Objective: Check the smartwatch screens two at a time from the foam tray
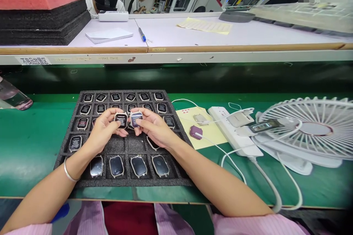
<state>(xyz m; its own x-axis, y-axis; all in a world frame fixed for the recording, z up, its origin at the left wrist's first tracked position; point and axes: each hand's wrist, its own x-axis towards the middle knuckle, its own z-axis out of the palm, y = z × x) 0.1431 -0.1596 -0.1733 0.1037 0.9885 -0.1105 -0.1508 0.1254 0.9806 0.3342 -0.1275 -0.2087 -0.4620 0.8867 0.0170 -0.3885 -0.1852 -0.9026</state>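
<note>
My left hand (106,130) grips a smartwatch case (121,119) whose lit screen shows lines of white text. Close beside it, my right hand (154,126) pinches another smartwatch case (136,119), its thumb on the glass. Both are strapless and held above a black foam tray (129,182). Watch cases with text on their screens fill much of the tray's back rows. In the front row lie dark-screened ones, such as a watch case (138,165) near the middle. My hands hide part of the middle rows.
Right of the tray are a yellow sheet (213,137) with a purple charger (195,132), a white power strip (234,132) with cables, and a white fan (314,128). A bottle (13,93) stands left. Foam blocks (41,14) sit on the shelf; people work behind it.
</note>
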